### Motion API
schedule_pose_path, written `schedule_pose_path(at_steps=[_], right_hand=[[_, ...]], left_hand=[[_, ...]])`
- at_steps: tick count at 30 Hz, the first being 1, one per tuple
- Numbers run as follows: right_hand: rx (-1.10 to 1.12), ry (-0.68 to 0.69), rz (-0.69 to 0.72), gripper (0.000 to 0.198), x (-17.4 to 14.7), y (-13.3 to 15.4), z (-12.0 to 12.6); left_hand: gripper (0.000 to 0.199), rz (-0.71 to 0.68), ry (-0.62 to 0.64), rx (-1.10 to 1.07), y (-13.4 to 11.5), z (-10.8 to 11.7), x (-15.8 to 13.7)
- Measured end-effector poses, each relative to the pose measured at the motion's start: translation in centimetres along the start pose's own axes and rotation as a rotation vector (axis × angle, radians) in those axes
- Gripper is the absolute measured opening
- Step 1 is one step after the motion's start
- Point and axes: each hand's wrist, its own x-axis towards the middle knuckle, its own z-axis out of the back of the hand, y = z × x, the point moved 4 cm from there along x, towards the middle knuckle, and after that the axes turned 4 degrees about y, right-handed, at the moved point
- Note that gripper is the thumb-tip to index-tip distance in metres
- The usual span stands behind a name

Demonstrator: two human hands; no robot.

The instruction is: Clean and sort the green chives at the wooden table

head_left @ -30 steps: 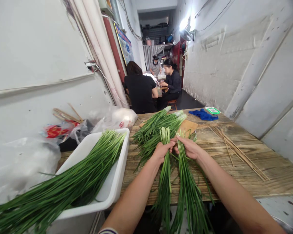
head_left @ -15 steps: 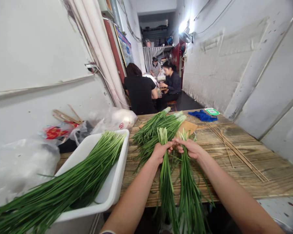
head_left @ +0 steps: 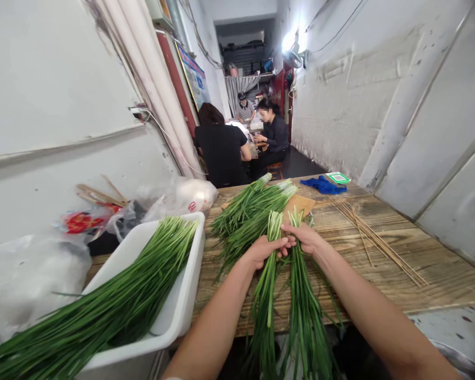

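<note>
My left hand (head_left: pixel 267 249) is closed round a bunch of garlic chives (head_left: pixel 266 295), pale cut ends up and green leaves hanging over the table's front edge. Close beside it, my right hand (head_left: pixel 304 237) grips a second bunch of garlic chives (head_left: pixel 303 301), held the same way. The fingertips of both hands meet between the two bunches. Just beyond lie tied bundles of chives (head_left: pixel 249 208) with clear wrapping at their pale ends. To the left, a white plastic tub (head_left: pixel 200 248) holds a large heap of loose chives (head_left: pixel 134 285).
The wooden table (head_left: pixel 364 279) carries thin sticks (head_left: pixel 376 237), a blue cloth (head_left: pixel 323 184) and a green code card (head_left: pixel 338 178) on the right. Plastic bags (head_left: pixel 31 279) crowd the left side. Several people (head_left: pixel 221 145) sit and stand round another table behind.
My left hand has shifted right, bringing its bunch closer to the right one, and the fingertips now overlap near the stems. The whole view has swung slightly.
</note>
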Motion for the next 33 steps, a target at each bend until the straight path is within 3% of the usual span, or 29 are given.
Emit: schedule_pose_path(at_steps=[2,7,9,15,20,24,33], right_hand=[[-0.005,-0.031,0.016,0.037,0.1,0.1,0.2],[-0.010,-0.190,0.088,0.034,-0.2,1.1,0.6],[-0.046,-0.214,0.115,0.032,-0.3,1.4,0.6],[-0.253,-0.278,0.156,0.027,-0.1,1.1,1.0],[-0.026,-0.284,0.109,0.024,0.1,1.6,1.9],[0.157,-0.276,0.024,0.034,0.0,2.3,2.4],[0.007,-0.101,0.020,0.034,-0.5,1.3,0.2]], left_hand=[[0.045,0.015,-0.025,-0.016,0.1,0.1,0.1],[0.041,-0.015,-0.308,-0.138,0.3,1.8,0.4],[0.039,-0.040,-0.356,-0.148,0.2,2.1,0.4],[0.031,-0.111,-0.410,-0.083,-0.1,2.0,0.4],[0.029,-0.111,-0.444,-0.035,-0.1,2.0,0.2],[0.029,-0.112,-0.445,-0.041,-0.1,2.0,0.2],[0.025,-0.093,-0.442,-0.021,-0.3,1.8,0.1]])
